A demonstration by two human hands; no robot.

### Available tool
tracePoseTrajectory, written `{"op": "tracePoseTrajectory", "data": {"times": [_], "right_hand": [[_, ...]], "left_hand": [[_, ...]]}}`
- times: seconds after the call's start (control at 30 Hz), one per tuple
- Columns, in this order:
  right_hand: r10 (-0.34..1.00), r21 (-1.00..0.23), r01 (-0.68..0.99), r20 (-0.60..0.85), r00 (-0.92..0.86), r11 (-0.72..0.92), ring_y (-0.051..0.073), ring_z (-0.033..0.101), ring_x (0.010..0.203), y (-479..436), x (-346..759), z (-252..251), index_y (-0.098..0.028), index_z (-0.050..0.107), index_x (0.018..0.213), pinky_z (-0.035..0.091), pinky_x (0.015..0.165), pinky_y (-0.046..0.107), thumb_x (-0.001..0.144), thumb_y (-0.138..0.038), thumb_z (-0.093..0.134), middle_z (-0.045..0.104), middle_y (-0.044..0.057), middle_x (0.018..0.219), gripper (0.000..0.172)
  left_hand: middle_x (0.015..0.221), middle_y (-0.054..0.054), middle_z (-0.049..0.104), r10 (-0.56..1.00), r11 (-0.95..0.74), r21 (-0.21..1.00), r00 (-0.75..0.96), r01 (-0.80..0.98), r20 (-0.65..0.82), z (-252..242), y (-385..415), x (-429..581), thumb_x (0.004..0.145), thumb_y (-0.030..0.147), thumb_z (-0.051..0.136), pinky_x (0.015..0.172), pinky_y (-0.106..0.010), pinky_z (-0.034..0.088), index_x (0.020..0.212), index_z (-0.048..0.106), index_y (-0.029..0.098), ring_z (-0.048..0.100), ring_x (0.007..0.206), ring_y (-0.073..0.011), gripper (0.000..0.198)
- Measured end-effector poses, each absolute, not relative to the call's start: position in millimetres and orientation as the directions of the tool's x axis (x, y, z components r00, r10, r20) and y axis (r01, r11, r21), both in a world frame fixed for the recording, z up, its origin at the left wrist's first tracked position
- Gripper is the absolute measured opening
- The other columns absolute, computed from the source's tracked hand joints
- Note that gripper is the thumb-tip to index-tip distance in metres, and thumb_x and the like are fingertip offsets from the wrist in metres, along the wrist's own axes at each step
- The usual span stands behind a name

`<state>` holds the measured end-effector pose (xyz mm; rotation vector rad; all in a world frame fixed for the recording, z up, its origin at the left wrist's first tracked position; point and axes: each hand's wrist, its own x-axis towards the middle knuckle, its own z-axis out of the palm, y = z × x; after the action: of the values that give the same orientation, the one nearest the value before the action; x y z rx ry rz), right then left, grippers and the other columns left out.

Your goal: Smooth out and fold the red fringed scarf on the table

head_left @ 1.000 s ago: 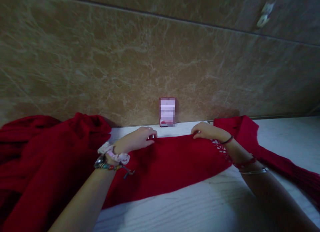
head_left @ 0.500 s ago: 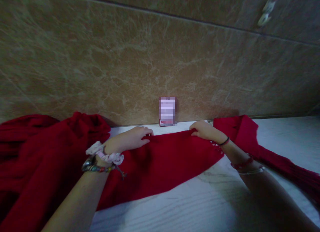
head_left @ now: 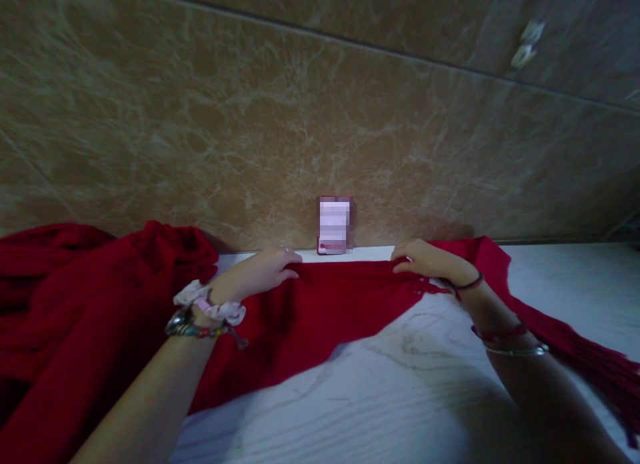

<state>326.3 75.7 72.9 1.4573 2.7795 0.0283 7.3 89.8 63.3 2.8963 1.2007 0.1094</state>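
Observation:
A red fabric piece, which looks like a scarf with a fringe (head_left: 330, 304), stretches between my two hands above the white surface. At its upper edge on the left, my left hand (head_left: 267, 269) pinches the cloth between thumb and fingers. My right hand (head_left: 425, 261) grips the same edge farther right, near small tassels. More red cloth (head_left: 100, 304) lies heaped to the left, partly behind my left forearm. To the right, a folded red end (head_left: 490, 264) runs down into a long fringe (head_left: 605, 357).
Against the brown marbled wall (head_left: 250, 131) leans a small phone-like object (head_left: 334, 225) with a blurred screen. A white wood-grained tabletop (head_left: 320, 411) lies beneath the cloth. High on the wall at right is a pale hook-like fitting (head_left: 527, 44).
My right hand has shifted a little to the right, pulling the upper edge straighter. The cloth's lower right side has drawn upward, baring more tabletop. My left hand has moved only slightly.

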Motion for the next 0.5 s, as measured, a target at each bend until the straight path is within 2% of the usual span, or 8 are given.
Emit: {"op": "tracePoseTrajectory", "data": {"times": [0.2, 0.4, 0.5], "right_hand": [[0.862, 0.031, 0.871, 0.134, -0.489, 0.49, 0.017, 0.06, 0.071, 72, 320, 78, -0.015, 0.066, 0.083, 0.042, 0.066, 0.024, 0.073, -0.022, 0.058, 0.067, 0.005, 0.076, 0.014], [0.829, 0.012, 0.896, 0.376, -0.415, 0.443, 0.016, 0.058, 0.071, 66, 316, 88, -0.015, 0.067, 0.076, 0.041, 0.066, 0.024, 0.074, -0.021, 0.057, 0.064, 0.005, 0.075, 0.011], [0.796, 0.017, 0.87, 0.396, -0.458, 0.492, 0.015, 0.057, 0.069, 64, 320, 92, -0.015, 0.066, 0.074, 0.042, 0.063, 0.024, 0.074, -0.023, 0.057, 0.063, 0.004, 0.072, 0.013]], "left_hand": [[0.096, -0.006, 0.063, 0.739, -0.673, 0.041, 0.668, 0.739, 0.085, 69, 94, -6, 0.077, 0.023, 0.049, 0.079, -0.024, 0.04, 0.101, 0.059, 0.016, 0.057, 0.087, -0.0163, 0.026], [0.092, -0.005, 0.065, 0.764, -0.645, 0.069, 0.639, 0.761, 0.091, 71, 97, -17, 0.076, 0.037, 0.049, 0.077, -0.025, 0.041, 0.099, 0.061, 0.016, 0.059, 0.083, -0.0186, 0.033], [0.094, -0.004, 0.064, 0.776, -0.63, 0.068, 0.622, 0.774, 0.106, 74, 98, -22, 0.076, 0.039, 0.046, 0.077, -0.025, 0.041, 0.099, 0.06, 0.018, 0.058, 0.084, -0.0186, 0.034]]}}
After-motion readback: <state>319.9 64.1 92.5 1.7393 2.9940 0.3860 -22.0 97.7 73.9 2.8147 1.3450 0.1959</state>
